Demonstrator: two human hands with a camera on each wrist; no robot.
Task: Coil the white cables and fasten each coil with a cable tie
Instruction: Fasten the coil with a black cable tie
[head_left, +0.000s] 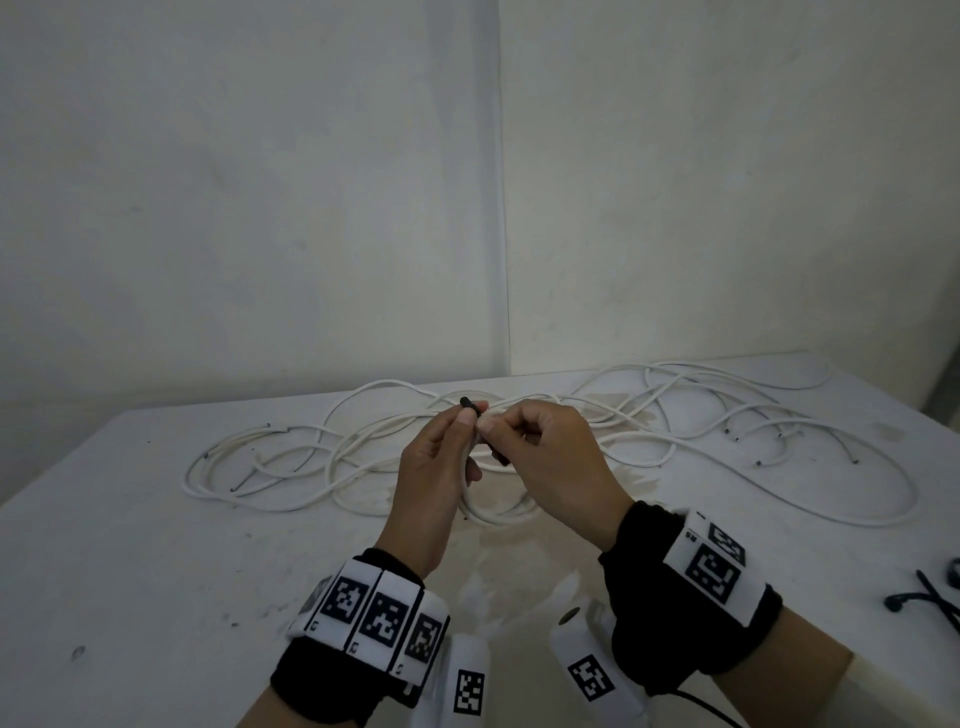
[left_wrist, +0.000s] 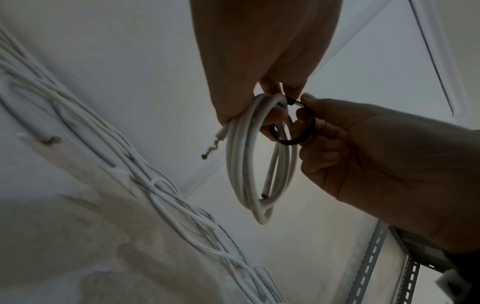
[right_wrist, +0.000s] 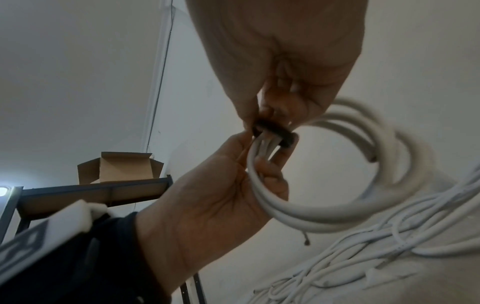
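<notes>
Across the table (head_left: 156, 545) behind my hands, loose white cables (head_left: 675, 415) sprawl left-right, uncoiled. Cardboard box (right_wrist: 124, 166) on shelf, contents unseen. Btwn both hands: the coil (left_wrist: 249, 164), hanging down. Left hand (head_left: 441, 467) grips its top; right hand (head_left: 545, 457) pinches black cable tie (left_wrist: 293, 131), looped round the strands, not cinched imo.

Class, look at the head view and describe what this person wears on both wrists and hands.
Both hands are bare: left hand, right hand. Each wrist carries a black fabric band fitted with white rectangular blocks printed with black square code markers. A thin black cable trails from the right band.
</notes>
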